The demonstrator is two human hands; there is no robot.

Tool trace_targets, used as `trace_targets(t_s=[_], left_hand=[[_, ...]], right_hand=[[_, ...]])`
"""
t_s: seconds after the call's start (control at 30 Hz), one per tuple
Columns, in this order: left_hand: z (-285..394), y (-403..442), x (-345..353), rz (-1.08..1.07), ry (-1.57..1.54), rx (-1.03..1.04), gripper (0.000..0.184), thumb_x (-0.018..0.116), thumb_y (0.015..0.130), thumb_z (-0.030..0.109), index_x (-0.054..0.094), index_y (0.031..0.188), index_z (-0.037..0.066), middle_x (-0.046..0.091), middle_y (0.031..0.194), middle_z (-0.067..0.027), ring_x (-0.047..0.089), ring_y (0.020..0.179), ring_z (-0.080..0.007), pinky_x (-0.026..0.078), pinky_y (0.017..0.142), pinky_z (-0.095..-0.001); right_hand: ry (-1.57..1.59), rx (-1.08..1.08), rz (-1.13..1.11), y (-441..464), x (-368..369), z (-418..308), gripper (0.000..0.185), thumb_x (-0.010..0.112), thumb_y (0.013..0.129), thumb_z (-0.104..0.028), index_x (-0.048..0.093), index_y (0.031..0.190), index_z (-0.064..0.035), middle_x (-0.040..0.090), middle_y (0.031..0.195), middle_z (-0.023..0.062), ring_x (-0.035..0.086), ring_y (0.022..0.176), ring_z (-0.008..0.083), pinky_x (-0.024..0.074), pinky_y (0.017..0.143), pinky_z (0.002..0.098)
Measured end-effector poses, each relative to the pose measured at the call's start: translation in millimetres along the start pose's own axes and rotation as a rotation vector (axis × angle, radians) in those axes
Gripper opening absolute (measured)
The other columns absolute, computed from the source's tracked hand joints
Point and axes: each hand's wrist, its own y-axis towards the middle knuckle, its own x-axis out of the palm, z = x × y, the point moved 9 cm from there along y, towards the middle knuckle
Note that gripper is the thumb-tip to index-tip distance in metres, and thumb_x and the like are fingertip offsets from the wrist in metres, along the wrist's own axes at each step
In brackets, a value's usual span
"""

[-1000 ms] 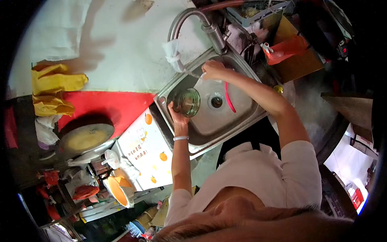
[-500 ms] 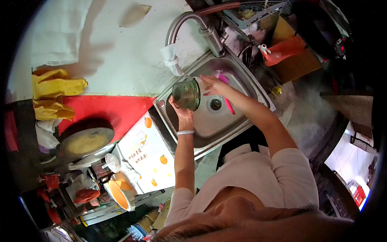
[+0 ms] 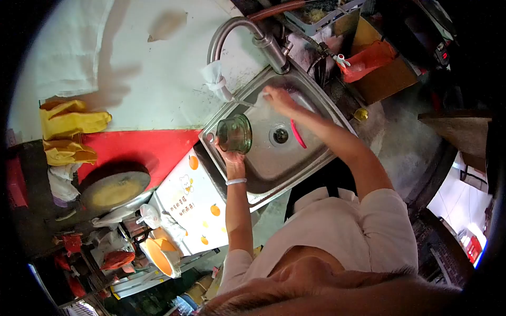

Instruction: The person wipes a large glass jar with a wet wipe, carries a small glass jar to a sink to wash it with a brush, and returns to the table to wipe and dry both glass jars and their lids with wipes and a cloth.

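Observation:
My left hand point(image 3: 230, 156) holds a green glass bowl point(image 3: 235, 134) on its side over the left part of the metal sink point(image 3: 269, 167). A stream of water runs from the faucet point(image 3: 270, 51), whose spout is wrapped in white material. Beside the stream, my right hand point(image 3: 280, 101) has its fingers closed on something small and whitish, too blurred to name. A pink object point(image 3: 298, 134) lies in the sink near the drain point(image 3: 279, 136).
Yellow gloves point(image 3: 74, 124) hang at the left above a large round lid point(image 3: 116, 189). An orange container point(image 3: 161, 255) stands at the lower left. A cardboard box point(image 3: 387, 84) with a red bag point(image 3: 370, 60) is at the upper right.
The glass bowl and my right hand came close together, then moved apart. My right hand is now back by the water stream, and the bowl is further left.

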Motion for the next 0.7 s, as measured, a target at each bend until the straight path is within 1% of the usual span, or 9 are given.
trace_targets(t_s=[0.03, 0.1, 0.17, 0.3, 0.37, 0.4, 0.5, 0.57, 0.7], left_hand=[[10.0, -2.0, -12.5, 0.112, 0.098, 0.050, 0.048, 0.054, 0.068, 0.038, 0.052, 0.106, 0.008, 0.053, 0.107, -0.0131, 0.052, 0.096, -0.0312, 0.043, 0.081, -0.0502], [12.3, -9.2, -1.2, 0.145, 0.103, 0.074, 0.048, 0.054, 0.068, 0.037, 0.052, 0.106, 0.008, 0.053, 0.107, -0.0131, 0.052, 0.095, -0.0311, 0.043, 0.081, -0.0502], [16.7, -11.1, -7.1, 0.174, 0.116, 0.081, 0.048, 0.053, 0.069, 0.037, 0.052, 0.107, 0.008, 0.054, 0.106, -0.0129, 0.053, 0.094, -0.0302, 0.043, 0.082, -0.0499], [15.7, -15.8, -4.9, 0.155, 0.134, 0.081, 0.048, 0.054, 0.068, 0.037, 0.052, 0.107, 0.009, 0.052, 0.107, -0.0126, 0.051, 0.096, -0.0301, 0.042, 0.082, -0.0519], [9.9, -16.5, -12.6, 0.176, 0.119, 0.009, 0.044, 0.050, 0.071, 0.036, 0.052, 0.105, 0.008, 0.054, 0.105, -0.0114, 0.052, 0.095, -0.0286, 0.043, 0.083, -0.0451], [9.0, -15.9, -15.2, 0.176, 0.120, 0.010, 0.044, 0.050, 0.071, 0.036, 0.052, 0.105, 0.008, 0.054, 0.105, -0.0114, 0.052, 0.095, -0.0286, 0.043, 0.083, -0.0451], [-0.9, -18.1, -21.5, 0.220, 0.105, 0.000, 0.048, 0.051, 0.069, 0.039, 0.052, 0.107, 0.009, 0.054, 0.106, -0.0115, 0.052, 0.095, -0.0291, 0.043, 0.083, -0.0444], [-8.0, -15.9, -13.2, 0.144, 0.118, -0.041, 0.051, 0.052, 0.068, 0.040, 0.051, 0.109, 0.009, 0.052, 0.109, -0.0118, 0.051, 0.097, -0.0298, 0.042, 0.084, -0.0441], [-15.4, -21.1, -3.3, 0.100, 0.131, -0.051, 0.052, 0.053, 0.068, 0.041, 0.051, 0.110, 0.010, 0.051, 0.111, -0.0120, 0.050, 0.100, -0.0300, 0.041, 0.086, -0.0451]], right_hand=[[0.032, -0.008, -0.004, 5.3, -7.7, -2.8, 0.022, 0.052, 0.078, -0.018, 0.052, 0.096, -0.0053, 0.058, 0.079, 0.0165, 0.057, 0.074, 0.0313, 0.0443, 0.064, 0.0404], [0.062, -0.031, -0.006, 18.1, -21.2, -13.1, 0.023, 0.053, 0.079, -0.022, 0.053, 0.096, -0.0063, 0.058, 0.080, 0.0162, 0.057, 0.075, 0.0325, 0.0443, 0.066, 0.0397], [0.069, -0.211, -0.015, 23.9, -32.6, -41.1, 0.020, 0.049, 0.079, -0.020, 0.053, 0.091, -0.0045, 0.059, 0.086, 0.0163, 0.057, 0.081, 0.0332, 0.0441, 0.069, 0.0414], [-0.039, -0.168, -0.151, 26.8, -29.4, -72.1, 0.024, 0.050, 0.078, -0.022, 0.054, 0.093, -0.0043, 0.059, 0.088, 0.0180, 0.056, 0.081, 0.0351, 0.0434, 0.070, 0.0419], [0.026, -0.175, -0.192, 27.9, -26.6, -85.8, 0.026, 0.050, 0.077, -0.023, 0.056, 0.093, -0.0038, 0.058, 0.088, 0.0199, 0.056, 0.081, 0.0358, 0.0432, 0.070, 0.0426], [0.027, -0.177, -0.192, 28.6, -26.3, -92.5, 0.026, 0.050, 0.077, -0.023, 0.056, 0.093, -0.0038, 0.058, 0.088, 0.0199, 0.056, 0.081, 0.0358, 0.0432, 0.070, 0.0426], [0.120, -0.149, -0.237, 28.9, -20.7, -97.6, 0.028, 0.050, 0.074, -0.024, 0.058, 0.088, -0.0005, 0.058, 0.085, 0.0212, 0.057, 0.078, 0.0349, 0.0434, 0.069, 0.0416], [0.267, 0.078, -0.371, 31.5, -4.1, -74.4, 0.031, 0.051, 0.072, -0.026, 0.058, 0.080, 0.0031, 0.059, 0.080, 0.0216, 0.058, 0.073, 0.0297, 0.0432, 0.066, 0.0399], [0.345, 0.136, -0.376, 32.7, 3.0, -68.0, 0.032, 0.053, 0.070, -0.027, 0.058, 0.076, 0.0046, 0.059, 0.079, 0.0202, 0.056, 0.070, 0.0240, 0.0425, 0.062, 0.0378]])
